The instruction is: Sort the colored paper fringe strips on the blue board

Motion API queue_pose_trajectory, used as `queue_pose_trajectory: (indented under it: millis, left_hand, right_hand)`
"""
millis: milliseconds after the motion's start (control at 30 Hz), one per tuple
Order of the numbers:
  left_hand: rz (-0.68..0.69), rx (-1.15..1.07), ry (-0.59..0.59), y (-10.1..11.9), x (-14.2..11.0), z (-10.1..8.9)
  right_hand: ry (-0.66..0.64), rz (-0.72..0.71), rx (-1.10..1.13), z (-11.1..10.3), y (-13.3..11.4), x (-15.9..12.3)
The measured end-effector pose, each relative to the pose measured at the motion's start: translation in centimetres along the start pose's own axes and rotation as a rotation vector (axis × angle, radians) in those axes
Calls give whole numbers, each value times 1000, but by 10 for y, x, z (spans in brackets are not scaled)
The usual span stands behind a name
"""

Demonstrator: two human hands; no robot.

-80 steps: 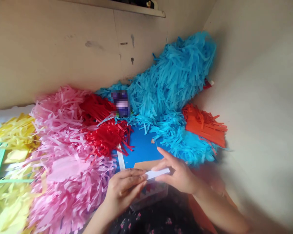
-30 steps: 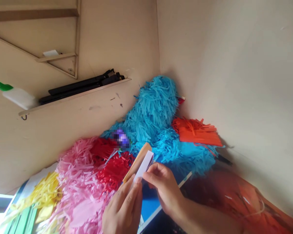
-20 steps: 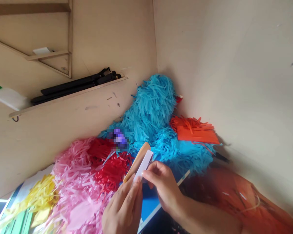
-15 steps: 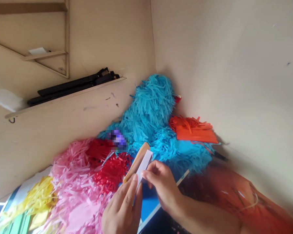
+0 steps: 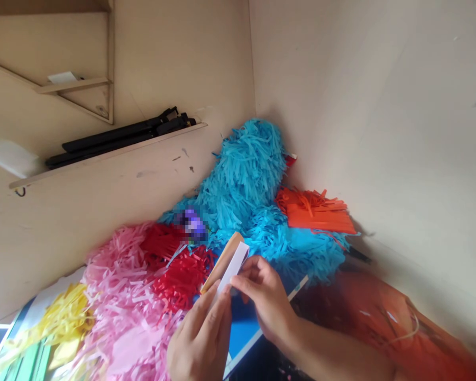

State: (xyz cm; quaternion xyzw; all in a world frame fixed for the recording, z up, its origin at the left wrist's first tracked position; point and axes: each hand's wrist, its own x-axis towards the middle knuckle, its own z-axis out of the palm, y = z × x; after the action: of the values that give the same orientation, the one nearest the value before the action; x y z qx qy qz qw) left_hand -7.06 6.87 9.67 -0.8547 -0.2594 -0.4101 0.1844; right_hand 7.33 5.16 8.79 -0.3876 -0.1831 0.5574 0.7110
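Both hands hold a folded piece of card (image 5: 230,262), white on one face and tan on the other, raised on end above a blue board (image 5: 241,323). My left hand (image 5: 204,341) lies along its lower part with the fingers straight and pressed together. My right hand (image 5: 264,304) pinches the white edge between thumb and fingers. Red fringe paper (image 5: 178,267) lies just left of the card, and a blue fringe heap (image 5: 249,190) sits behind it.
Pink fringe (image 5: 122,317) and yellow fringe (image 5: 59,323) spread to the left. Orange fringe (image 5: 317,211) lies by the right wall. A wall shelf (image 5: 115,151) carries long black objects. An orange sheet (image 5: 381,323) lies at the lower right. Two walls meet at a corner behind the heap.
The view rose from the table to the wall corner. The card went from lying flat between the hands to standing on end; over the last second the hands hardly moved.
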Motion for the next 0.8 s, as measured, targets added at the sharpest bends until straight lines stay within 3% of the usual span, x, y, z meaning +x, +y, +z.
queue_pose_trajectory:
  millis: [433, 633, 800]
  left_hand:
    - [-81, -54, -1, 0, 11, -2]
    - [-73, -61, -14, -4, 9, -7]
    - [-173, -95, 12, -5, 3, -28]
  right_hand:
    - [-112, -120, -100, -14, 11, 6]
    - [-12, -341, -425, -28, 22, 17]
    - [115, -540, -722, -52, 23, 35]
